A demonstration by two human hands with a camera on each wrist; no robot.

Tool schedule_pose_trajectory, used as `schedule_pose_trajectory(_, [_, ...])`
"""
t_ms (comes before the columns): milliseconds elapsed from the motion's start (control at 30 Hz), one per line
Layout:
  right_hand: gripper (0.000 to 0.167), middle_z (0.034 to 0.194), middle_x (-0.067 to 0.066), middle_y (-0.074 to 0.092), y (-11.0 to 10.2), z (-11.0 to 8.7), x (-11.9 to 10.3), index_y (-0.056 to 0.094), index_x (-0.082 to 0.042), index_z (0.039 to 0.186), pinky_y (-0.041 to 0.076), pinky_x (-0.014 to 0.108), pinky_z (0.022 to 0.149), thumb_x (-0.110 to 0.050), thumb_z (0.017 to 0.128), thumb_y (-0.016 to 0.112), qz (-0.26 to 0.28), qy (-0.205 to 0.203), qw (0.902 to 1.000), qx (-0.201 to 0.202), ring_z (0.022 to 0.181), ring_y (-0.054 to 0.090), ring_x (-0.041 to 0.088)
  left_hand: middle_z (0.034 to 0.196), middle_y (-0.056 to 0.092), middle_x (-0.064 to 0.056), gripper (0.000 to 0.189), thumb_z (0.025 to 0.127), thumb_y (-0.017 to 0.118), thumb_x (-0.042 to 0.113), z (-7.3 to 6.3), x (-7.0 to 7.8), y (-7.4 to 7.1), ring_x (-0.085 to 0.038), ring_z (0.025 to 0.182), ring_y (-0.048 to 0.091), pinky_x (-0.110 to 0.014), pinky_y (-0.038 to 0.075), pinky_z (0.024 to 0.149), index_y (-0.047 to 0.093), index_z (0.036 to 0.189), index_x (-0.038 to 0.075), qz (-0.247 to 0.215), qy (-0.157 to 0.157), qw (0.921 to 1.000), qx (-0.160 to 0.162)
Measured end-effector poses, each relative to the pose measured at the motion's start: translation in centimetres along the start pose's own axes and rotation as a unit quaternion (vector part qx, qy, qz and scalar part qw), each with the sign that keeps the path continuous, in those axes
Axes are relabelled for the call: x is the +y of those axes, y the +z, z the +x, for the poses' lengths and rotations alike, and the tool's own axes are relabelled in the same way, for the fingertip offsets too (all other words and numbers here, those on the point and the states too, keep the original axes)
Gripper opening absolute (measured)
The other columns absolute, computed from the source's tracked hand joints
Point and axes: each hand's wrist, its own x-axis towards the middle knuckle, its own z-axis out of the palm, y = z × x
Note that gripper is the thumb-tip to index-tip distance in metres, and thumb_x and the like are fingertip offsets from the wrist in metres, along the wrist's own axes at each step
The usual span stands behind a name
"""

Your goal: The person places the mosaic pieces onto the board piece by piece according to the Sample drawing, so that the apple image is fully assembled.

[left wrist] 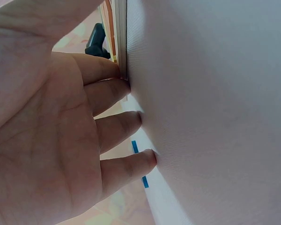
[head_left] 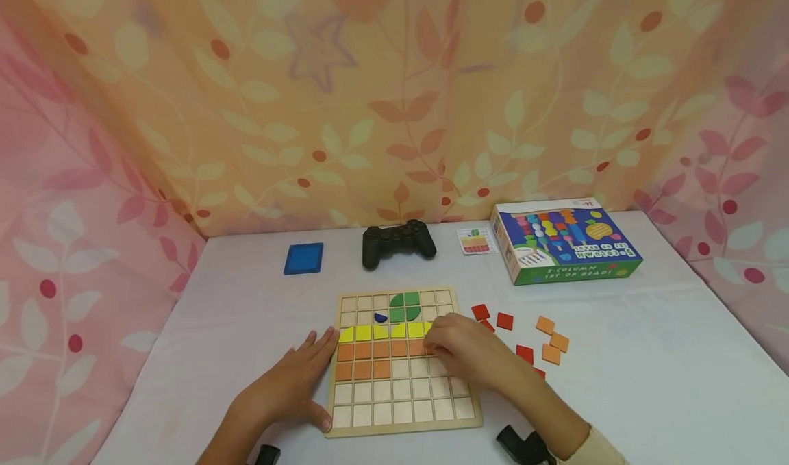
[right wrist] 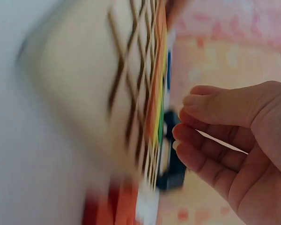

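Note:
A wooden grid board [head_left: 370, 429] lies on the table with green, yellow, orange and one dark blue flat tile in its upper and middle cells. Along the board's left edge rests my left hand [head_left: 286, 386], fingers spread, thumb at the near left corner; the left wrist view shows its fingertips touching the cloth and the board's side. Over the right end of the yellow and orange rows [head_left: 380, 349] is my right hand [head_left: 465, 348], bent fingers pointing down. In the right wrist view, thumb and fingers [right wrist: 210, 154] are bent close together, with no tile visible between them.
Loose red tiles [head_left: 505, 321] and orange tiles [head_left: 559, 342] lie right of the board. Behind it are a blue square tray [head_left: 303, 258], a black game controller [head_left: 398, 243], a small pattern card [head_left: 476, 241] and a colourful bead-set box [head_left: 567, 242]. Patterned curtains surround the table.

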Motion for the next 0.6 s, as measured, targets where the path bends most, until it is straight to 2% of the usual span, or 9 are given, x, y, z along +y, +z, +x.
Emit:
schedule_pose_trajectory(100, [0.015, 0.090, -0.007, 0.067, -1.6, -1.7, 2.1, 0.078, -0.013, 0.097, 0.057, 0.033, 0.079, -0.003, 0.085, 0.078, -0.019, 0.035, 0.9991, 0.011, 0.085, 0.060, 0.010, 0.165, 0.021, -0.008, 0.137, 0.048, 0.095, 0.053, 0.0, 0.0, 0.0, -0.036, 0.151, 0.012, -0.063, 0.020, 0.115, 0.027, 0.159, 0.008, -0.002, 0.002, 1.0000, -0.001])
schedule_pose_trajectory(200, [0.017, 0.091, -0.005, 0.067, -3.3, -3.6, 4.1, 0.078, -0.012, 0.099, 0.058, 0.037, 0.081, -0.004, 0.083, 0.080, -0.027, 0.108, 0.9937, -0.001, 0.084, 0.061, 0.013, 0.165, 0.020, -0.008, 0.138, 0.048, 0.094, 0.054, 0.0, -0.1, 0.1, -0.036, 0.151, 0.012, -0.063, 0.020, 0.115, 0.027, 0.159, 0.008, -0.003, 0.004, 1.0000, -0.004])
schedule_pose_trajectory(333, [0.025, 0.091, 0.000, 0.067, -5.5, -6.0, 6.5, 0.075, -0.007, 0.105, 0.058, 0.046, 0.081, -0.009, 0.081, 0.083, -0.022, 0.233, 0.9713, -0.042, 0.086, 0.062, 0.020, 0.165, 0.020, -0.008, 0.138, 0.048, 0.094, 0.055, 0.1, -0.2, 0.2, -0.036, 0.151, 0.011, -0.063, 0.020, 0.115, 0.027, 0.159, 0.008, -0.001, 0.005, 1.0000, -0.008])
schedule_pose_trajectory(400, [0.031, 0.089, 0.003, 0.065, -6.4, -7.1, 7.6, 0.073, -0.004, 0.106, 0.057, 0.049, 0.079, -0.011, 0.078, 0.085, -0.019, 0.274, 0.9598, -0.058, 0.083, 0.060, 0.022, 0.165, 0.019, -0.009, 0.139, 0.048, 0.094, 0.056, 0.2, -0.1, 0.1, -0.036, 0.151, 0.011, -0.063, 0.019, 0.115, 0.026, 0.159, 0.008, 0.001, 0.004, 0.9999, -0.009])
schedule_pose_trajectory(600, [0.049, 0.082, 0.005, 0.058, -7.4, -8.5, 9.4, 0.066, 0.000, 0.109, 0.054, 0.044, 0.069, -0.025, 0.074, 0.090, -0.007, 0.323, 0.9435, -0.073, 0.077, 0.053, 0.022, 0.166, 0.019, -0.008, 0.140, 0.047, 0.093, 0.057, 0.3, -0.1, 0.1, -0.036, 0.151, 0.010, -0.063, 0.019, 0.115, 0.026, 0.159, 0.009, 0.001, -0.002, 1.0000, -0.010])
